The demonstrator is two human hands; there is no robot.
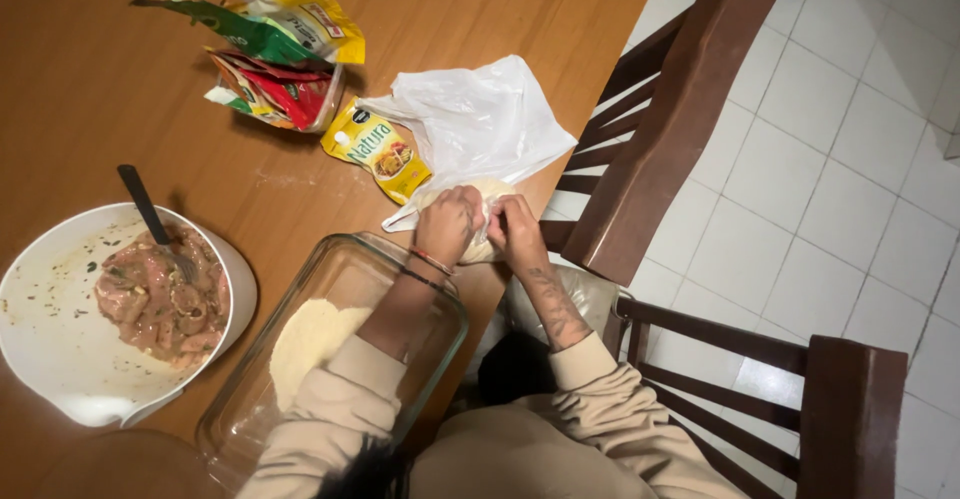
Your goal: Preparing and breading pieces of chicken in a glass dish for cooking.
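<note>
Wooden bench (pixel 100 69) is laid with a glass baking dish (pixel 440 309) containing one pale tortilla (pixel 310 339). At the bench edge, a tortilla stack (pixel 482 249) on a white plastic bag (pixel 480 119) is gripped, apparently pinched, by left hand (pixel 447 224) and right hand (pixel 515 231).

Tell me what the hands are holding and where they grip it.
Both hands, left hand and right hand, hold a pale round tortilla by its near edge, above the white plastic bag.
</note>
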